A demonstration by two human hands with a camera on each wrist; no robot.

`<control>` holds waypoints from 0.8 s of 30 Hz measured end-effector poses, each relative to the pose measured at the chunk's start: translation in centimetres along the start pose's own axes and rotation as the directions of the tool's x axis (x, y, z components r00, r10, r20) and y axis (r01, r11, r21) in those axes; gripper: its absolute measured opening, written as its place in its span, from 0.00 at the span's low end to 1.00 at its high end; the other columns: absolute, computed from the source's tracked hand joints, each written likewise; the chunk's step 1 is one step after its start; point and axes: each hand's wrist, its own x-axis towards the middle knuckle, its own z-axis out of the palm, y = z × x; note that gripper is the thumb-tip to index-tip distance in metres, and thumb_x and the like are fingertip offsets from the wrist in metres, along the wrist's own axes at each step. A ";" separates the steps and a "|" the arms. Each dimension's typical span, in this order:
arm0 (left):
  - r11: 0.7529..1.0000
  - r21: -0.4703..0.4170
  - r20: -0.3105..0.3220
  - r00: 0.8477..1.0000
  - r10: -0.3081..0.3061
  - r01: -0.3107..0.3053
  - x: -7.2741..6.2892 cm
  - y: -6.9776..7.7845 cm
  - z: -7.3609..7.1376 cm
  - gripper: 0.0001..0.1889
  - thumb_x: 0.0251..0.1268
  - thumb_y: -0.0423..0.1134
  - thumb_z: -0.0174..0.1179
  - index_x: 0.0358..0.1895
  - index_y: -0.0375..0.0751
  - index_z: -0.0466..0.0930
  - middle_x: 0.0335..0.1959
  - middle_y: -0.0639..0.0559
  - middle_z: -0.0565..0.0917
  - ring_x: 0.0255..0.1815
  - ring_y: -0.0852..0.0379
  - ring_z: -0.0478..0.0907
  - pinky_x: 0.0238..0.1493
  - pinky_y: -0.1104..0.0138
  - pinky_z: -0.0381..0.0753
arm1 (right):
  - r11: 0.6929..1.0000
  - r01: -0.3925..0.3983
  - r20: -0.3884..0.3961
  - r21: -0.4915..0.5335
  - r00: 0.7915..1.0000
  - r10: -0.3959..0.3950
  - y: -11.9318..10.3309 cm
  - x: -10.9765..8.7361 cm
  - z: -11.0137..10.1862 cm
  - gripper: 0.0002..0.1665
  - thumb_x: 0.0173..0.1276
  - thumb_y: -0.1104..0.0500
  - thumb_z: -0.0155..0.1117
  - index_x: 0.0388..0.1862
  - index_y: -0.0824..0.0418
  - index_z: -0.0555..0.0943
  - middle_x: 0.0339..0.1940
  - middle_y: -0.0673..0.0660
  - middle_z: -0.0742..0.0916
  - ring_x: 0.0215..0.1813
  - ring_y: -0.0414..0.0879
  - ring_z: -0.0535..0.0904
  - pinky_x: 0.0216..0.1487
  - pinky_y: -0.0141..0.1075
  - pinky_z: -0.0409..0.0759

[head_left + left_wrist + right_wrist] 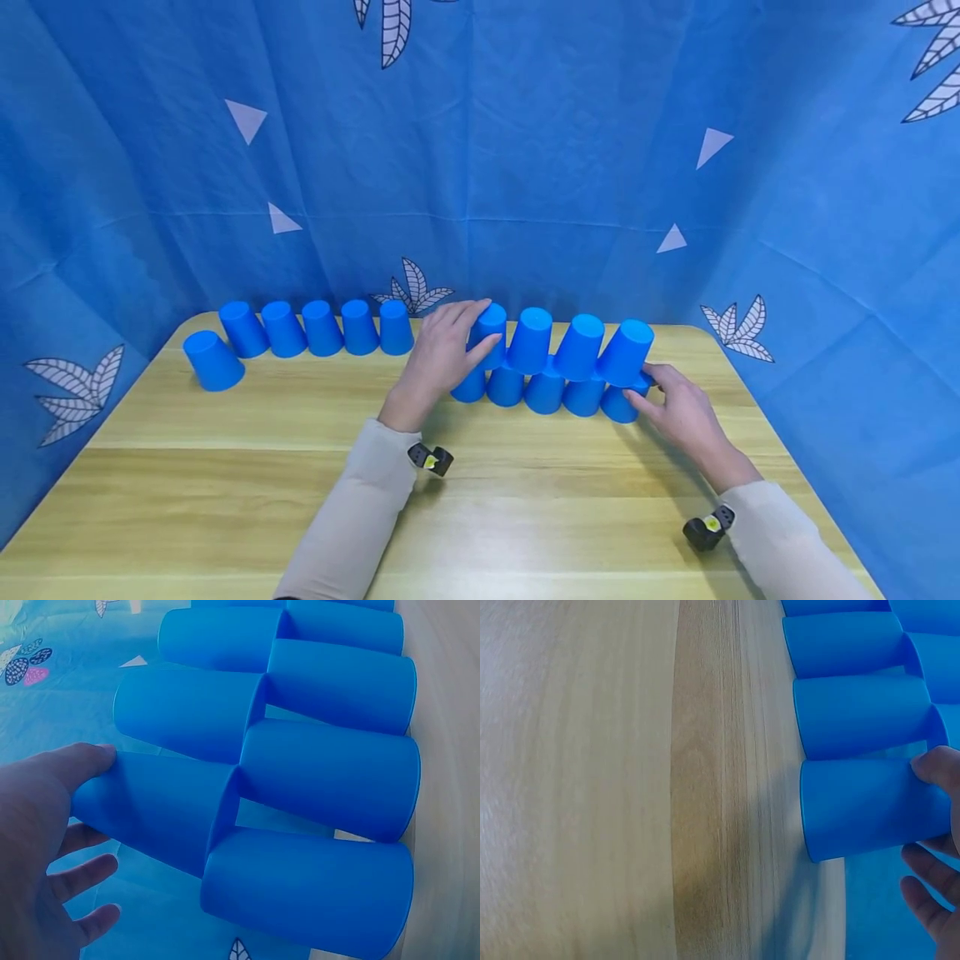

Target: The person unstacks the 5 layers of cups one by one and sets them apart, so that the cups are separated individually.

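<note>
Upside-down blue plastic cups stand in two tiers right of the table's middle, each upper cup bridging two lower ones. My left hand (441, 346) holds the leftmost upper cup (161, 802) near its closed top, thumb on the near side and fingers spread behind. At the other end, my right hand (682, 410) pinches the rightmost lower cup (870, 806) near its top. Directly above that one sits the rightmost upper cup (626, 353). Between the hands are more upper cups, such as this blue cup (531, 342). My left hand partly hides the leftmost lower cup (468, 387).
Several more upturned blue cups (323, 329) form a row along the back left of the wooden table (247, 483). A single blue cup (213, 361) stands in front of that row's left end. A blue patterned curtain (570, 150) hangs behind the table and at both sides.
</note>
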 end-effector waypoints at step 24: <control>0.993 -0.119 -0.038 0.999 -0.032 0.027 0.0 -0.2 -0.5 0.31 0.67 0.52 0.62 0.70 0.46 0.69 0.64 0.46 0.76 0.65 0.46 0.70 0.64 0.46 0.67 | 1.000 0.023 -0.008 -0.002 1.000 -0.023 0.1 -0.1 0.2 0.37 0.71 0.43 0.62 0.64 0.72 0.71 0.58 0.72 0.78 0.56 0.69 0.76 0.52 0.62 0.75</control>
